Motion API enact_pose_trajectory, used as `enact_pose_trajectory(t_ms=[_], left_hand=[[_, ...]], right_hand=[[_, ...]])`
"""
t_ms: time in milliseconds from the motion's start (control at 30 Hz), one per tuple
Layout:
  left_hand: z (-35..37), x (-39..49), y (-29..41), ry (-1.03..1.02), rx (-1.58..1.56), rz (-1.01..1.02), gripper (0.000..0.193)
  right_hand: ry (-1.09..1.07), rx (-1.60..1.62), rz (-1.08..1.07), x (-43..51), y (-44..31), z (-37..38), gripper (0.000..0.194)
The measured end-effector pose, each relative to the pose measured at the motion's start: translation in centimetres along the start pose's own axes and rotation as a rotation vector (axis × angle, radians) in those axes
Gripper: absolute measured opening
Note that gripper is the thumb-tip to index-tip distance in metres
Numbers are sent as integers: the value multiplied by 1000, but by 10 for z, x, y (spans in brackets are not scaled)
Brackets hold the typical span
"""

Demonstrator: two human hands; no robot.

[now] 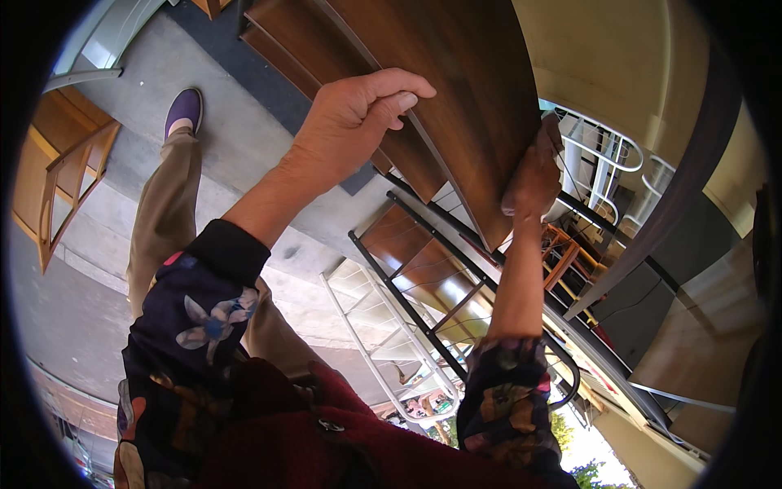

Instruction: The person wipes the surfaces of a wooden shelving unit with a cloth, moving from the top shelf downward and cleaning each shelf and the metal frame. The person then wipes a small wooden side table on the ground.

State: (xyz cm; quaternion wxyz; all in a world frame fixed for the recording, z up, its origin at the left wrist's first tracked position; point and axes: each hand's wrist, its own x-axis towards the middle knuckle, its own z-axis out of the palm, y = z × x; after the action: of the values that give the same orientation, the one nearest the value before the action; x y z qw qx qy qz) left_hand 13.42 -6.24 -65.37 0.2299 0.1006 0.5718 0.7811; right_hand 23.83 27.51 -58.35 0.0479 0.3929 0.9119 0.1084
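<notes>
A large dark-brown wooden board (464, 104) slants across the upper middle, its pale edge towards me. My right hand (533, 174) grips the board's right edge near its lower end, with some of its fingers hidden. My left hand (360, 125) is at the pale edge, fingers curled and thumb close to the index finger, which reaches over the board's face. Whether the left fingers pinch that edge or merely hover before it is not clear. More brown boards (305, 46) lie behind and to the left of this one.
Below the boards stand a black metal frame (421, 269) and a white metal rack (379, 342). A wooden chair-like piece (67, 165) is at left on the concrete floor (244, 122). White tubular frames (602, 153) and a curved dark edge (684, 177) are at right.
</notes>
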Motion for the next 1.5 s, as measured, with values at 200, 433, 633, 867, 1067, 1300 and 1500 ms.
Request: enact_pose_trajectory(t_ms=[200,433,633,867,1067,1300,1500], left_hand=[[-2,4,-3,-25,7,17,18],[-5,7,-5,-73,26,35,20],[-11,8,0,-137,29,-63,21],[-14,11,5,-143,109,-56,19],[-15,11,9,-142,0,-133,24],[-25,15,19,-14,25,-87,26],[-40,21,24,28,60,-75,26]], right_hand=[[281,177,-476,-92,-101,-26,33],[260,439,-424,-124,-68,-10,38],[115,310,183,-113,46,12,54],[250,235,-166,-123,-59,-9,49],[199,405,-484,-118,-133,-27,45],[-8,108,11,-28,14,-5,46],[-155,119,196,10,24,1,58]])
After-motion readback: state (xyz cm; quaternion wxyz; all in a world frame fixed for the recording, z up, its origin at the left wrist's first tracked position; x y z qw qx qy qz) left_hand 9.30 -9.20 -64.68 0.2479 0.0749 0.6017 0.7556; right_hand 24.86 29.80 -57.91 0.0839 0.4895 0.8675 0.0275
